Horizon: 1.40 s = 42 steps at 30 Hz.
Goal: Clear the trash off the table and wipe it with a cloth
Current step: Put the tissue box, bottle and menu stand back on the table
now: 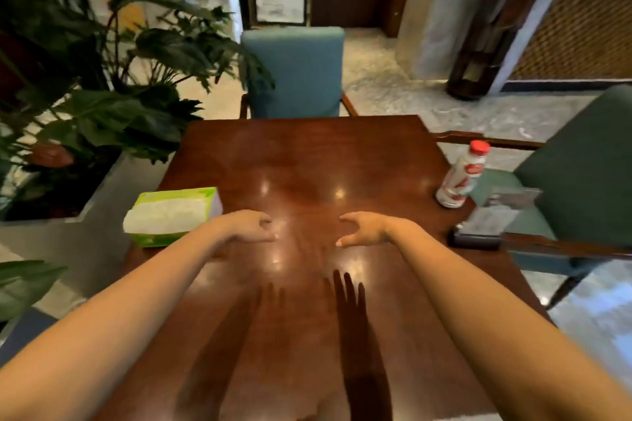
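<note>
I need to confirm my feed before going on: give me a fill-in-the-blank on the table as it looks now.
1. The bottle with the ____ cap stands near the table's right edge.
2. The green tissue box lies beside the ____ hand.
3. Both hands, including the right hand, hold ____.

Missing words: red; left; nothing

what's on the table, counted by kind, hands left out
tissue box: 1
bottle: 1
sign stand: 1
total: 3
</note>
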Tool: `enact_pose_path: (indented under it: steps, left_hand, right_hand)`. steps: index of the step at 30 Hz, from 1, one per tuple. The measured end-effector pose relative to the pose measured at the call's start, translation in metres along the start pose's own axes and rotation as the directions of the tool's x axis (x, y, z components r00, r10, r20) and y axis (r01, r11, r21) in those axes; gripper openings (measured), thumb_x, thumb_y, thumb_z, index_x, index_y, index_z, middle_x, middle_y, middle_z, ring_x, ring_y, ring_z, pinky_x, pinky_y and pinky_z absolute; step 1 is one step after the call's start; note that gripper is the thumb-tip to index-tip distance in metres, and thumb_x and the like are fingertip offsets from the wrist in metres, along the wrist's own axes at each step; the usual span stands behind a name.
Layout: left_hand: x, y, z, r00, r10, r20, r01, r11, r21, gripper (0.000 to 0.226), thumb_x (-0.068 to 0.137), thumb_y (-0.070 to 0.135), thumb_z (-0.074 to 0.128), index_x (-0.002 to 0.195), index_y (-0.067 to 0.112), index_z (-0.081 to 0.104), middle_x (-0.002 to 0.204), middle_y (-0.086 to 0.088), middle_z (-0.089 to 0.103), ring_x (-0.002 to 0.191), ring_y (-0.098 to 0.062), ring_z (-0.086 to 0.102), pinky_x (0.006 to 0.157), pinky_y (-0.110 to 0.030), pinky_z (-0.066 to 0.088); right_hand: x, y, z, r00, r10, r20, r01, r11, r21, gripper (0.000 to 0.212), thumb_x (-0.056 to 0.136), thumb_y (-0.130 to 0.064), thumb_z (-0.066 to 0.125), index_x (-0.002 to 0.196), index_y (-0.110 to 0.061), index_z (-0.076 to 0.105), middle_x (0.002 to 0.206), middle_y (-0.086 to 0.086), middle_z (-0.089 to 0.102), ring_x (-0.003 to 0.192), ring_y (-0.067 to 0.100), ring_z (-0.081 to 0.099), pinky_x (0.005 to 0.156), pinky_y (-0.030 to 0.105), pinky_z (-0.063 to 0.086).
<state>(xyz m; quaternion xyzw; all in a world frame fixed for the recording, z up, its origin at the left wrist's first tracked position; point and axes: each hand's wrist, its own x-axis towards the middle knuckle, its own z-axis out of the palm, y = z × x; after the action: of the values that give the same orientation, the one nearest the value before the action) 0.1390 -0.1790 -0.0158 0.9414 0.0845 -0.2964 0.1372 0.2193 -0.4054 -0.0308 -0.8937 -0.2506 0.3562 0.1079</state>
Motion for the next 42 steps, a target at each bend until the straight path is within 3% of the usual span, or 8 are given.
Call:
enact_pose_path:
  steps: [13, 18, 25, 29, 33, 38, 42]
  left_hand:
    - [0.017, 0.249, -0.006, 0.957, 0.288, 0.024, -0.285, 0.928, 0.241, 0.069, 0.093, 0.047, 0.045, 0.148, 0.013, 0.020, 0.156, -0.006, 0.025, 0.142, -0.025, 0.027, 0.115, -0.034, 0.024]
    - [0.053, 0.307, -0.028, 0.933, 0.359, -0.015, -0.336, 0.887, 0.316, 0.070, 0.093, 0.046, 0.046, 0.148, 0.012, 0.021, 0.157, -0.007, 0.022, 0.144, -0.024, 0.023, 0.118, -0.035, 0.019]
    - [0.116, 0.364, -0.061, 0.869, 0.474, -0.139, -0.410, 0.849, 0.334, 0.073, 0.091, 0.047, 0.049, 0.148, 0.012, 0.020, 0.156, -0.008, 0.026, 0.142, -0.026, 0.028, 0.114, -0.036, 0.027]
    - [0.162, 0.382, -0.058, 0.868, 0.445, -0.221, -0.397, 0.889, 0.229, 0.077, 0.085, 0.052, 0.054, 0.144, 0.011, 0.025, 0.150, -0.012, 0.037, 0.135, -0.031, 0.039, 0.107, -0.044, 0.038]
    - [0.200, 0.394, -0.041, 0.870, 0.421, -0.256, -0.434, 0.901, 0.007, 0.091, 0.081, 0.051, 0.062, 0.146, 0.007, 0.016, 0.151, -0.015, 0.033, 0.135, -0.033, 0.039, 0.103, -0.041, 0.038]
    - [0.230, 0.406, -0.025, 0.833, 0.464, -0.303, -0.550, 0.758, -0.350, 0.078, 0.074, 0.038, 0.075, 0.139, 0.016, 0.036, 0.143, -0.006, 0.047, 0.130, -0.028, 0.046, 0.104, -0.039, 0.040]
    - [0.248, 0.409, -0.010, 0.820, 0.465, -0.333, -0.571, 0.701, -0.428, 0.072, 0.070, 0.027, 0.080, 0.132, 0.017, 0.044, 0.135, -0.007, 0.056, 0.123, -0.027, 0.053, 0.103, -0.041, 0.043]
  right_hand:
    - [-0.170, 0.175, -0.057, 0.933, 0.180, -0.312, -0.209, 0.976, -0.062, 0.073, 0.087, -0.041, 0.061, 0.147, -0.015, 0.028, 0.155, 0.008, 0.030, 0.141, 0.028, 0.030, 0.115, 0.038, 0.026]
    - [-0.187, 0.207, -0.081, 0.893, 0.241, -0.379, -0.265, 0.964, -0.012, 0.066, 0.088, -0.036, 0.061, 0.143, -0.013, 0.034, 0.147, 0.010, 0.043, 0.132, 0.029, 0.043, 0.110, 0.039, 0.035]
    - [-0.158, 0.242, -0.108, 0.853, 0.298, -0.428, -0.353, 0.934, -0.053, 0.071, 0.087, -0.037, 0.061, 0.146, -0.014, 0.028, 0.150, 0.011, 0.035, 0.136, 0.030, 0.033, 0.112, 0.044, 0.033]
    - [-0.136, 0.260, -0.117, 0.855, 0.292, -0.428, -0.363, 0.927, -0.094, 0.067, 0.088, -0.031, 0.061, 0.145, -0.014, 0.030, 0.148, 0.010, 0.038, 0.136, 0.029, 0.034, 0.111, 0.043, 0.034]
    - [-0.120, 0.272, -0.119, 0.861, 0.271, -0.430, -0.363, 0.920, -0.147, 0.048, 0.090, -0.025, 0.058, 0.136, -0.016, 0.046, 0.135, 0.011, 0.054, 0.123, 0.029, 0.049, 0.101, 0.044, 0.044]
    - [-0.111, 0.279, -0.113, 0.849, 0.269, -0.455, -0.372, 0.915, -0.153, 0.029, 0.091, -0.024, 0.055, 0.118, -0.015, 0.062, 0.116, 0.010, 0.066, 0.105, 0.028, 0.060, 0.089, 0.041, 0.051]
    - [-0.108, 0.281, -0.112, 0.840, 0.256, -0.478, -0.370, 0.915, -0.160, 0.025, 0.092, -0.021, 0.054, 0.114, -0.017, 0.064, 0.110, 0.008, 0.068, 0.099, 0.027, 0.061, 0.083, 0.036, 0.051]
